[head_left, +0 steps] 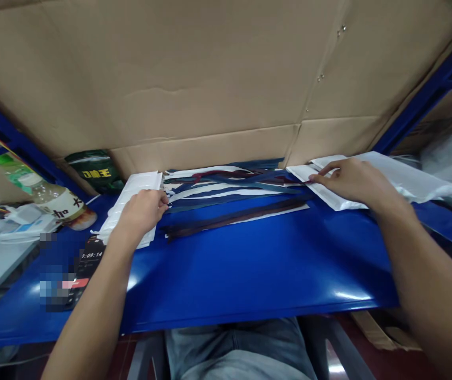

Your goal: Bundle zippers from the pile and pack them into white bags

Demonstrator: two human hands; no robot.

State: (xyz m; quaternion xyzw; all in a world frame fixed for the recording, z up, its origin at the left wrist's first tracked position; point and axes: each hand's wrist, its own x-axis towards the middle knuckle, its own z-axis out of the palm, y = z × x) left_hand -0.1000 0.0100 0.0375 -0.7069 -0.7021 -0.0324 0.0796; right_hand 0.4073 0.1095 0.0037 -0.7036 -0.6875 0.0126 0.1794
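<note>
Several long zippers [234, 196] in dark blue, white, maroon and brown lie side by side across the back of a blue table [250, 264]. My left hand [143, 209] is closed in a pinch on the left ends of the zippers, resting over a stack of white packets [139, 184]. My right hand [348, 180] pinches the right end of a zipper, lying on another pile of white packets [404, 179].
A drink bottle [52, 198] lies at the left beside a dark green bag [93, 170]. A phone showing a timer [85, 266] rests near my left forearm. Brown cardboard [210, 79] walls the back. Blue shelf posts [427, 95] stand at both sides.
</note>
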